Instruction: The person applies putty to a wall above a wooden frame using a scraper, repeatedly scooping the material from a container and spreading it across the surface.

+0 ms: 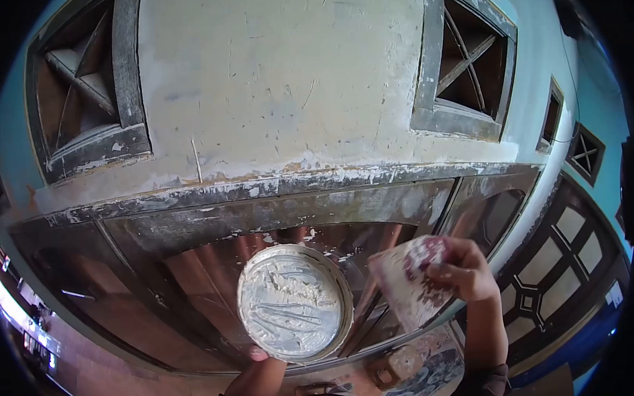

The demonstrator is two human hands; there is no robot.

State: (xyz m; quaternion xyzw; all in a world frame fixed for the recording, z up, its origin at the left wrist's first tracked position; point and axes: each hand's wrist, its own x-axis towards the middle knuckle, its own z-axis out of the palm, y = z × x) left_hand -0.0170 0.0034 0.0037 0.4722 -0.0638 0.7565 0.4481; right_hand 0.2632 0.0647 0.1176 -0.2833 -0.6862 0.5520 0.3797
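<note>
My left hand [258, 355] supports a round, shallow metal pan [347, 302] from its lower edge; most of the fingers are hidden beneath it. White putty [289, 300] coats the inside of the pan in streaks and ridges. To the right of the pan, my right hand [466, 273] is closed around the red upper edge of a flat putty spreader [407, 292]. Its wide blade points down and left, smeared with putty and slightly blurred. The spreader is apart from both the pan and the wall.
Ahead is a patched wall [278, 81] between two crossed-bar vent openings [82, 80] [466, 60]. Below it runs a putty-spotted ledge [261, 189] above dark wood-framed glass panels [201, 286]. A stool-like wooden object [400, 366] stands on the floor below. A panelled door [543, 274] is at right.
</note>
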